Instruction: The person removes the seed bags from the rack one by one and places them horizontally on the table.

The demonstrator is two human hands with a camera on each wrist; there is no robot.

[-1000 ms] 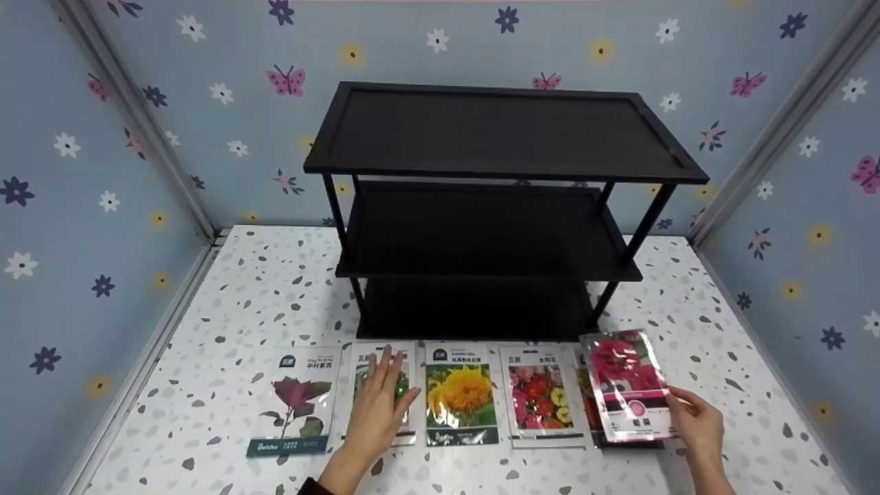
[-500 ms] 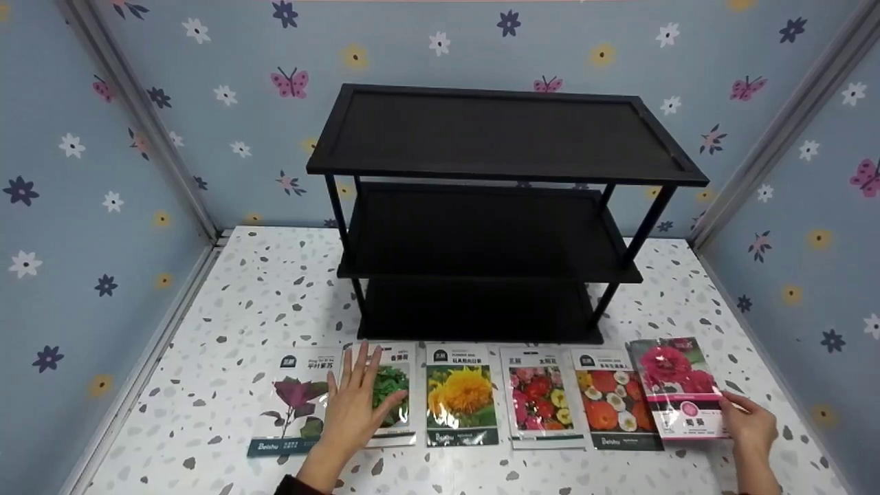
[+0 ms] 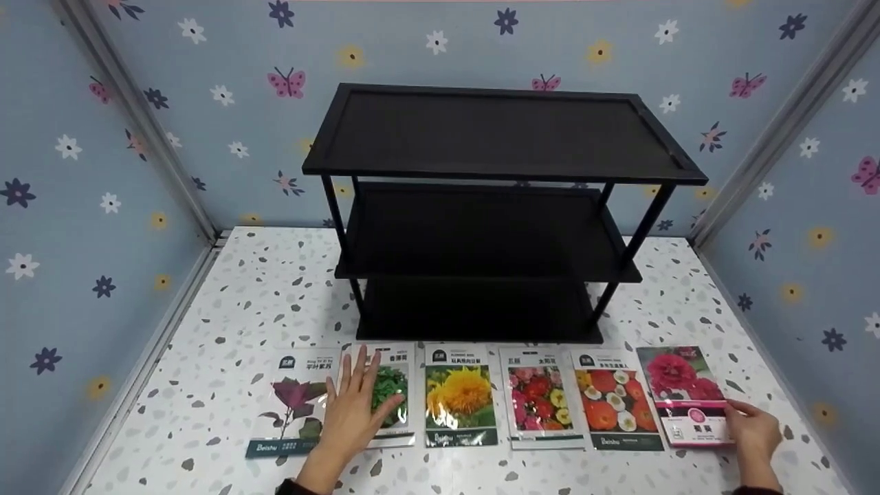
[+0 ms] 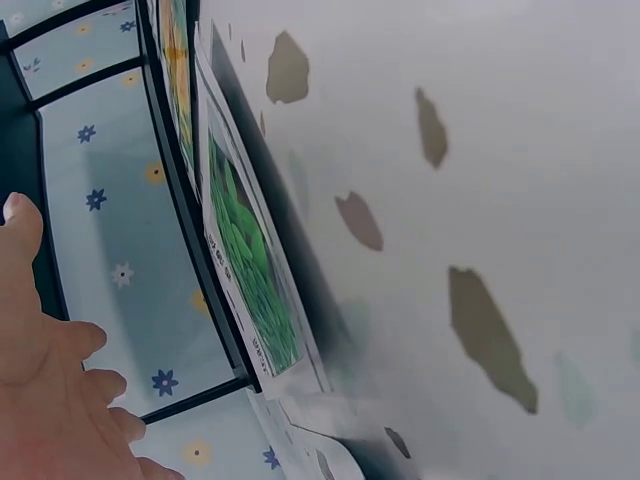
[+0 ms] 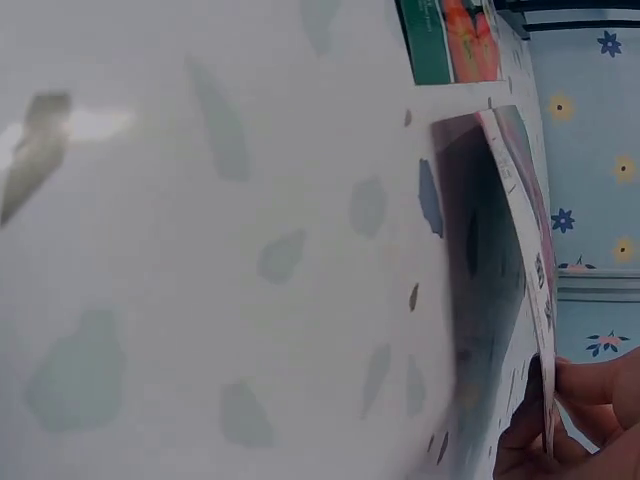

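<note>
At the right end of a row of seed packets, my right hand (image 3: 753,432) pinches the right edge of a pink-flower seed packet (image 3: 684,388). The right wrist view shows thumb and fingers (image 5: 585,385) on either face of this packet (image 5: 525,235), its near part raised off the table. My left hand (image 3: 352,411), fingers straight and spread, is over the green-leaf seed packet (image 3: 393,395) and hides its left part. From the left wrist view, the left hand (image 4: 45,370) appears above the green-leaf packet (image 4: 250,250), apart from it.
Other packets lie in the row: purple-leaf (image 3: 292,405), yellow-flower (image 3: 460,395), mixed-flower (image 3: 543,399) and orange-and-white-flower (image 3: 617,402). A black three-tier shelf (image 3: 505,134) stands behind them on the speckled table (image 3: 227,330). Blue patterned walls (image 3: 440,48) enclose three sides.
The right hand has carried the pink-flower packet rightward, off the orange-and-white-flower packet, and lowered it beside that one. The left hand has shifted slightly left, with its fingers spread.
</note>
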